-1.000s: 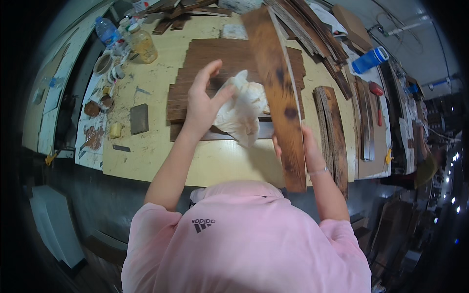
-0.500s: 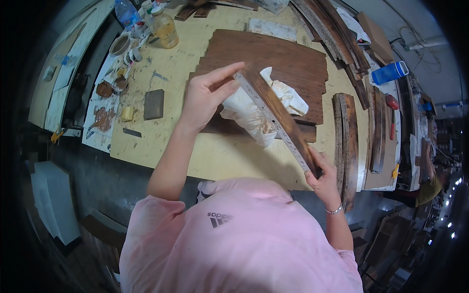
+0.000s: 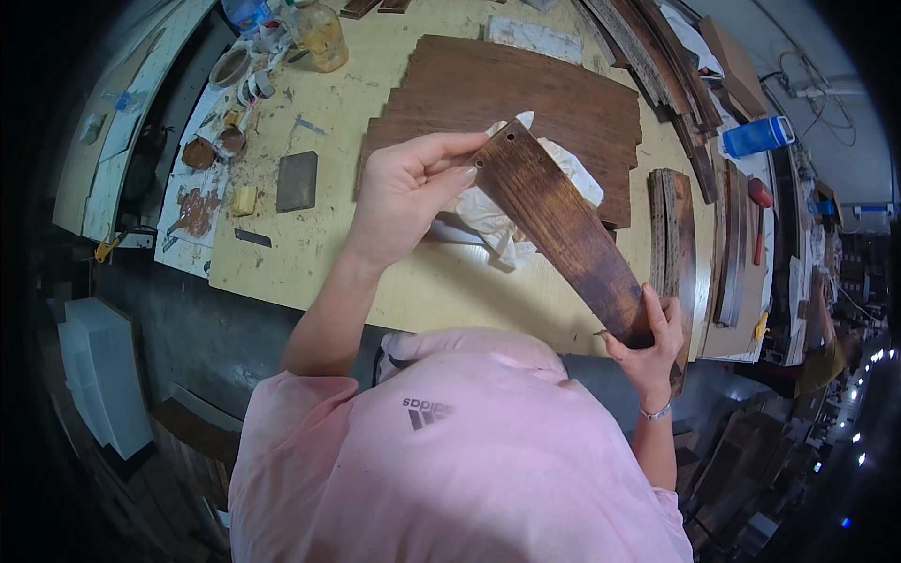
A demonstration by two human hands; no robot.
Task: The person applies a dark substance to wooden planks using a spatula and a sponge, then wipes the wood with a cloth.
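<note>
A dark brown wooden board hangs slantwise over the table, its broad grained face toward me and small holes at its upper left end. My left hand pinches that end between thumb and fingers. Around the lower right end closes my right hand, with a bracelet at the wrist. Behind the board lies a crumpled white cloth with brown stains, partly hidden. Beyond it, several dark brown boards rest side by side on the pale tabletop.
At left lie a dark grey block, a small yellow block and a glass jar of amber liquid. More boards, a blue bottle and a red-handled tool are at right. The table's front edge is close to me.
The board has been turned from its pale narrow edge to its broad brown face. Both hands keep hold, and my right hand has shifted slightly right.
</note>
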